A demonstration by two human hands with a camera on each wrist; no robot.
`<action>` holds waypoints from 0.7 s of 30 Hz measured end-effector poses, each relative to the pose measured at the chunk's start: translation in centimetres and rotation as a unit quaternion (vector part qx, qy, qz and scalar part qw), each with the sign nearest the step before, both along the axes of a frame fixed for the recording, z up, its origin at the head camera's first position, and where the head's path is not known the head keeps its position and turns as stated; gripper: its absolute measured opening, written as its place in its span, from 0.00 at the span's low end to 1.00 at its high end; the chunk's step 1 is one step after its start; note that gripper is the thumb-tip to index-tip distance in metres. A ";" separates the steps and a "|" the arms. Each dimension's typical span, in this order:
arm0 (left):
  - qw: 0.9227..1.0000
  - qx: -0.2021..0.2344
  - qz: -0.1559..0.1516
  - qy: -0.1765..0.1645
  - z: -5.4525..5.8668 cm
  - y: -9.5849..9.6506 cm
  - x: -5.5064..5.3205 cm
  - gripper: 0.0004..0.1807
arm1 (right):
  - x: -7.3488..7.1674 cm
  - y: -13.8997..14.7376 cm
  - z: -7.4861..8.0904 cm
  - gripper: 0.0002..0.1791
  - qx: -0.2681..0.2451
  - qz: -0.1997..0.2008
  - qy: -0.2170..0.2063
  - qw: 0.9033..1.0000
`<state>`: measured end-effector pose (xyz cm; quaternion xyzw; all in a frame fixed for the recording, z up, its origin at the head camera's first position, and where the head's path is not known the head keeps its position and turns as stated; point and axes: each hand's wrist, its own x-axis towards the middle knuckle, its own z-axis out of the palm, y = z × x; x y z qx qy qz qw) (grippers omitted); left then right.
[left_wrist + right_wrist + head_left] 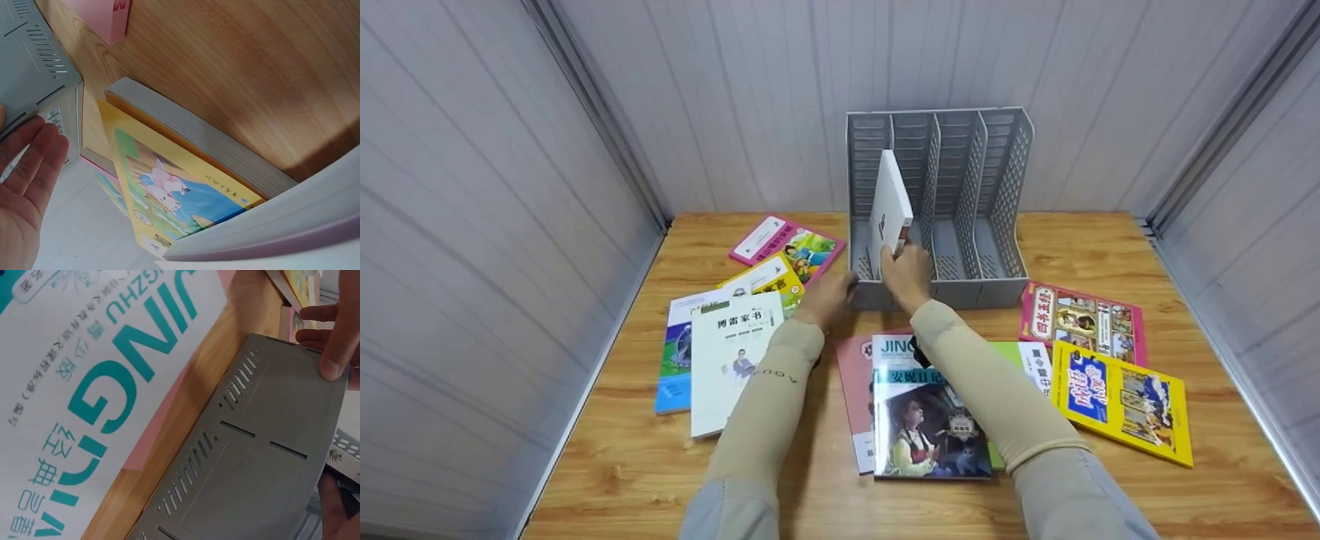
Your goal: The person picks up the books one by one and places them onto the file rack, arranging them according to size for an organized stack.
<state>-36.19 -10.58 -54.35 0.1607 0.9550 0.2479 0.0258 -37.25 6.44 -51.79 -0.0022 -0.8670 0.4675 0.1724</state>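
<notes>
A grey file rack (pixel 982 292) with several upright compartments stands against the back wall. My right hand (pixel 909 274) grips a white book (pixel 891 199) by its near lower edge. The book stands upright, spine toward me, over the leftmost compartment, and its lower part is down between the rack's walls. My left hand (pixel 826 300) holds the rack's front left corner. In the right wrist view its thumb lies on the grey front panel (pixel 242 455), and its other fingers are on the side. The left wrist view shows those fingers (pixel 42 154) lightly bent at the corner.
Left of the rack lie a white-covered book (pixel 735 375), a blue-green book (pixel 675 360), a yellow book (pixel 772 277) and a pink book (pixel 802 247). In front is a dark-covered book (pixel 934 435) on a pink one (pixel 855 405). Another yellow book (pixel 1125 405) lies at right.
</notes>
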 end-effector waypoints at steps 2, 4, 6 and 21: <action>1.000 0.000 0.000 0.003 0.0 0.0 0.0 0.14 | 0.0 -0.1 -0.1 0.18 0.018 -0.003 0.004 1.000; 1.000 -0.006 0.000 0.010 -0.1 0.1 0.0 0.14 | 0.1 -0.3 -0.2 0.18 0.027 -0.006 0.002 1.000; 1.000 -0.009 0.003 0.008 -0.1 0.2 0.0 0.14 | -0.1 -0.4 -0.1 0.18 0.034 -0.011 -0.004 0.999; 1.000 0.007 0.017 -0.012 -0.1 0.2 -0.1 0.14 | -0.9 0.4 1.3 0.18 0.042 0.011 -0.020 0.999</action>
